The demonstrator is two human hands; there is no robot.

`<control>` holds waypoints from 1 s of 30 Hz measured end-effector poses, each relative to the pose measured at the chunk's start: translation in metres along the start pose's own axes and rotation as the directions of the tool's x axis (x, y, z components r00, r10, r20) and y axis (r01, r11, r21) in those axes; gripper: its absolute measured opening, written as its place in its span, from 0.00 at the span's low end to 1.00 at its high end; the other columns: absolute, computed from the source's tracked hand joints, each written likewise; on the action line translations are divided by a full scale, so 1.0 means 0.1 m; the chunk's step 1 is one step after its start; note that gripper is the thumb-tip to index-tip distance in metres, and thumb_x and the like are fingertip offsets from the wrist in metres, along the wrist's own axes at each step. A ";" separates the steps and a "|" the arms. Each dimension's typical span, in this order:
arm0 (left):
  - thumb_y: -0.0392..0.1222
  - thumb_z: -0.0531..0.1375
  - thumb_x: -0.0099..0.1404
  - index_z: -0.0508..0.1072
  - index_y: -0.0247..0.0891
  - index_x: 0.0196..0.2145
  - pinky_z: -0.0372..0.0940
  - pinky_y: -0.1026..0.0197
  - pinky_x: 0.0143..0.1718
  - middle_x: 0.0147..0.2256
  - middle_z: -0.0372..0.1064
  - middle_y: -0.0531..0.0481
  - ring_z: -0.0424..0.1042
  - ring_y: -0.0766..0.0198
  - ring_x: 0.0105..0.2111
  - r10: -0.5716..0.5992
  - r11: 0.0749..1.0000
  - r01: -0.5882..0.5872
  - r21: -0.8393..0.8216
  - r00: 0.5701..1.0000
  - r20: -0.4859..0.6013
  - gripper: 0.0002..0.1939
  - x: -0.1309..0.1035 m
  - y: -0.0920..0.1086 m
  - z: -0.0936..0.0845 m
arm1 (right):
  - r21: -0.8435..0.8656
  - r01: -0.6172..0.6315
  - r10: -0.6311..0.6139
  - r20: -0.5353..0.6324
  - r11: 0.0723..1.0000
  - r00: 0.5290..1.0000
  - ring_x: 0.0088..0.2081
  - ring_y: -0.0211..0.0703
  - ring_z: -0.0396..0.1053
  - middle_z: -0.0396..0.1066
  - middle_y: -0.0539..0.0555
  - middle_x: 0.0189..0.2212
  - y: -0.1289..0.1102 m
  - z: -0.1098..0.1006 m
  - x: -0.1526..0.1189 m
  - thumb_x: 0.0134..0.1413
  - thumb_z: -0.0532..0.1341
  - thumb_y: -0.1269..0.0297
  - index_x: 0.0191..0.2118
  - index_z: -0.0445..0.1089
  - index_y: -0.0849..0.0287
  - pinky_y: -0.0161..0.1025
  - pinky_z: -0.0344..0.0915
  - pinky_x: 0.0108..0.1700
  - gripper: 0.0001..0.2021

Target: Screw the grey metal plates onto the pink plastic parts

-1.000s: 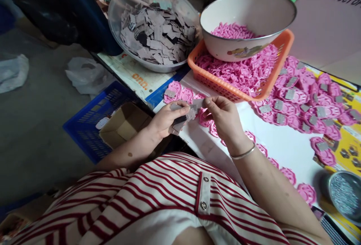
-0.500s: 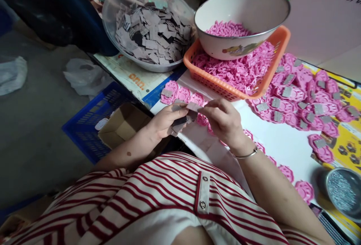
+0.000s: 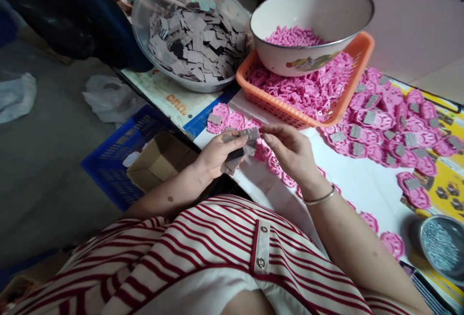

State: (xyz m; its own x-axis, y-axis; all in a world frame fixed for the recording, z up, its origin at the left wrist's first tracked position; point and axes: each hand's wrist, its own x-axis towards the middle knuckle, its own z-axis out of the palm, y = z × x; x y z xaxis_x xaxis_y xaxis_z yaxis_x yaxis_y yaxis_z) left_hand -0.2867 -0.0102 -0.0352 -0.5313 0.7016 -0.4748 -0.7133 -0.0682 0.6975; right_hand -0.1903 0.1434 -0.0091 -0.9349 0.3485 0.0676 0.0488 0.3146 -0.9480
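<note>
My left hand (image 3: 216,153) is closed around a loose bunch of small flat grey pieces (image 3: 235,154), like cut card, with one dark piece among them. The thumb presses on top of the bunch. Just to its right is my right hand (image 3: 293,150), thumb and forefinger slightly apart, with no piece visible between them. Its fingertips are beside the upper grey piece. Beneath and beyond both hands runs a row of pink plastic parts (image 3: 274,164) on a white sheet (image 3: 366,184). A pink part with a grey piece on it (image 3: 217,118) lies at the row's far end.
A clear basin of grey pieces (image 3: 197,39) stands behind. Beside it, an enamel bowl (image 3: 311,56) of small pink parts rests on an orange basket (image 3: 290,112). Pink parts with grey pieces (image 3: 377,126) are heaped right. A metal tin (image 3: 440,247) holds small shiny bits.
My right hand has let go of the grey piece it was pinching and its fingers have parted slightly. The left hand still grips the bunch.
</note>
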 end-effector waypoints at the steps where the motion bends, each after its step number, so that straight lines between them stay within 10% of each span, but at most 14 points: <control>1: 0.49 0.75 0.48 0.70 0.37 0.36 0.59 0.71 0.11 0.21 0.70 0.57 0.67 0.70 0.14 0.006 1.000 -0.006 0.010 1.000 -0.008 0.24 0.00 -0.01 0.01 | 0.114 -0.101 0.101 0.007 0.988 0.995 0.37 0.39 0.73 0.77 0.54 0.36 -0.01 0.07 -0.01 0.53 0.65 0.48 0.41 0.74 0.58 0.40 0.71 0.42 0.18; 8: 0.48 0.77 0.44 0.72 0.36 0.34 0.60 0.70 0.11 0.20 0.69 0.58 0.67 0.69 0.13 -0.001 0.999 0.001 0.033 1.000 -0.012 0.25 -0.04 0.00 -0.01 | 0.315 -0.100 0.171 -0.206 0.944 0.964 0.34 0.36 0.68 0.71 0.51 0.32 -0.05 0.07 0.12 0.48 0.66 0.43 0.35 0.69 0.56 0.38 0.69 0.42 0.20; 14: 0.46 0.76 0.45 0.71 0.36 0.34 0.60 0.72 0.11 0.20 0.68 0.58 0.67 0.70 0.14 0.059 0.998 -0.056 0.031 0.994 -0.094 0.23 -0.04 0.14 -0.20 | -0.168 -0.236 0.261 0.147 0.957 0.954 0.30 0.37 0.66 0.74 0.52 0.27 0.08 -0.41 0.23 0.51 0.65 0.56 0.30 0.75 0.62 0.38 0.64 0.36 0.12; 21: 0.48 0.76 0.45 0.71 0.36 0.35 0.58 0.72 0.11 0.21 0.70 0.57 0.66 0.70 0.13 -0.017 0.998 0.019 0.052 0.999 -0.048 0.25 -0.06 0.06 -0.13 | -0.397 -0.128 0.245 0.259 0.909 0.934 0.29 0.38 0.67 0.76 0.50 0.25 0.23 -0.26 0.35 0.47 0.65 0.70 0.27 0.78 0.60 0.37 0.62 0.38 0.04; 26: 0.50 0.77 0.44 0.70 0.37 0.35 0.58 0.71 0.11 0.21 0.70 0.57 0.67 0.69 0.14 -0.030 0.998 0.030 0.054 1.000 -0.005 0.27 -0.06 0.05 -0.08 | -0.327 -0.159 0.200 0.095 0.932 0.975 0.31 0.38 0.67 0.75 0.53 0.29 0.00 -0.24 0.28 0.56 0.62 0.60 0.32 0.77 0.62 0.37 0.61 0.37 0.11; 30: 0.50 0.77 0.44 0.71 0.36 0.34 0.61 0.70 0.13 0.21 0.70 0.57 0.67 0.70 0.14 -0.021 0.998 0.019 0.058 0.999 0.034 0.26 -0.06 0.04 -0.02 | -0.044 -0.318 0.318 0.251 0.947 0.914 0.24 0.33 0.61 0.68 0.50 0.21 -0.17 -0.16 0.12 0.52 0.63 0.42 0.30 0.75 0.63 0.35 0.57 0.28 0.24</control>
State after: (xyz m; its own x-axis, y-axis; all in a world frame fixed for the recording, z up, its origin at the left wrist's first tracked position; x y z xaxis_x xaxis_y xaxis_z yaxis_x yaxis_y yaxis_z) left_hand -0.2873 -0.0161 -0.0310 -0.5006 0.7266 -0.4706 -0.6955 -0.0139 0.7184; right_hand -0.1967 0.1566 0.0129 -0.9274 0.1968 -0.3181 0.3587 0.2265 -0.9056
